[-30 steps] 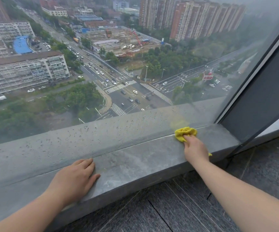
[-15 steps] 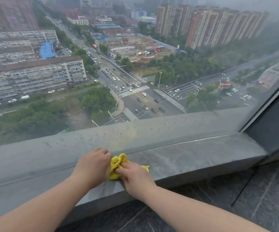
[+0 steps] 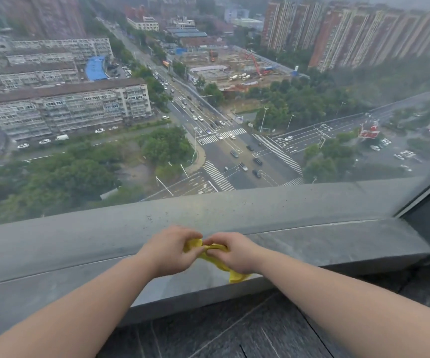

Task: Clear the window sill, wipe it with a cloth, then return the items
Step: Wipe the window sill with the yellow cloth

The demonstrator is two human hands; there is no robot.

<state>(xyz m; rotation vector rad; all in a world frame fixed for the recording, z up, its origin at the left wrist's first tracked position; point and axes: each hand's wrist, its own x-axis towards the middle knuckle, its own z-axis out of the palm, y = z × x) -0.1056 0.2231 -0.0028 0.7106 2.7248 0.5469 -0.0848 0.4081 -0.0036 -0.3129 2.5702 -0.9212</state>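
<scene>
Above the grey window sill (image 3: 337,244), the yellow cloth (image 3: 217,262) hangs bunched between left hand (image 3: 168,250) and right hand (image 3: 234,251), both pinching it; better to refold it flat, giving a clean broad face for wiping

Yellow cloth (image 3: 219,262) – crumpled, one end drooping onto grey window sill (image 3: 337,244).
</scene>
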